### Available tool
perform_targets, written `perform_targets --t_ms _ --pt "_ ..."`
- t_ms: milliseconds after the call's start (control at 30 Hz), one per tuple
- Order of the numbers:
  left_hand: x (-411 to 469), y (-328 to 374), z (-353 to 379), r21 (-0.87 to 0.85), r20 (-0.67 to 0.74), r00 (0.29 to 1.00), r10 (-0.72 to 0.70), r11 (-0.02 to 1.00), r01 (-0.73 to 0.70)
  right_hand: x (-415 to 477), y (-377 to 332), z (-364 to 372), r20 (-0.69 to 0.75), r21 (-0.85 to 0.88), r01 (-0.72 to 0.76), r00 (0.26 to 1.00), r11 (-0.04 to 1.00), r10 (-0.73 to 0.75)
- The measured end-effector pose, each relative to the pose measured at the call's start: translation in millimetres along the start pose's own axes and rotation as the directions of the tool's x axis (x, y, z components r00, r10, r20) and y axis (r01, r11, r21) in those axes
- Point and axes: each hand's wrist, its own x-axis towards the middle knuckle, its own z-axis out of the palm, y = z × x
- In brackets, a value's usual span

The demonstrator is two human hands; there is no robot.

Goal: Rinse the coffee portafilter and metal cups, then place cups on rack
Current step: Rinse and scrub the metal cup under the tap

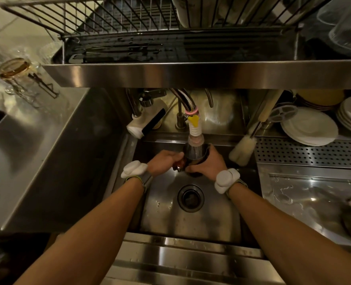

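A steel sink (pixel 191 223) sits sunk into a stainless table (pixel 47 153), its basin wet and its round drain (pixel 190 198) open in the middle. Over the basin's back edge hangs a faucet nozzle (pixel 194 133) with a ribbed white hose and a yellow tag. Directly under it is the metal cup (pixel 193 153), held upright above the basin. The right hand (pixel 209 163) wraps its fingers round the cup's right side. The left hand (pixel 163 161) curls its fingers onto a dark part at the cup's lower left; what that part is cannot be told.

A bottle brush (pixel 242 150) leans at the sink's right rim beside a perforated steel tray (pixel 310 151). Behind it lie stacked white plates (pixel 309 129). A steel shelf (pixel 191 74) crosses overhead and carries a wire rack (pixel 108 19) over a wet dark drip tray. Glassware stands at the far left.
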Motion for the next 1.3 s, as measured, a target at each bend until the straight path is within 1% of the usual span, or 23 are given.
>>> perform_targets --t_ms 67,200,367,500,633,700,800,867,967,1067,1167,1300 --pt "0 3 -1 -0.024 -0.008 1.0 0.004 1.0 -0.004 0 0 1 -0.019 0.011 0.006 1.0 1.0 -0.006" --pt "-2 5 1 0.022 -0.001 1.0 0.014 1.0 -0.014 -5 4 3 -0.022 0.023 0.003 1.0 1.0 -0.002" --pt "-8 8 5 0.016 0.014 0.999 0.033 0.999 -0.033 -8 7 3 -0.022 0.029 -0.006 1.0 1.0 0.007" --pt "-10 11 6 0.049 -0.023 0.999 0.025 0.998 -0.024 -7 5 2 -0.019 0.027 0.003 1.0 1.0 -0.002" --pt "-10 14 3 0.06 -0.03 0.999 0.018 0.998 -0.016 -4 5 3 0.01 0.051 0.01 1.0 0.999 -0.011" --pt "-10 16 1 0.107 -0.061 0.998 0.019 0.994 -0.013 -3 8 1 0.045 0.059 -0.013 0.999 0.998 0.01" --pt "-8 21 0 0.248 -0.074 0.997 0.03 0.969 -0.011 -2 18 -3 0.113 0.032 -0.067 0.992 0.997 0.063" --pt "-7 22 -2 0.329 -0.085 0.996 0.04 0.944 -0.01 -3 25 -4 0.131 -0.003 -0.091 0.987 0.996 0.09" --pt "-10 28 -5 0.503 -0.089 0.992 0.083 0.864 -0.027 -5 32 -6 0.116 -0.119 -0.108 0.986 0.987 0.122" --pt "-15 38 -4 0.69 -0.039 0.991 0.131 0.72 -0.068 -3 35 -11 0.121 -0.193 -0.127 0.981 0.973 0.152" --pt "-16 45 -2 0.792 -0.025 0.985 0.171 0.604 -0.085 0 33 -17 0.127 -0.244 -0.128 0.979 0.961 0.162" --pt "-13 45 -1 0.878 -0.013 0.975 0.221 0.469 -0.095 1 31 -22 0.14 -0.282 -0.113 0.977 0.953 0.158"
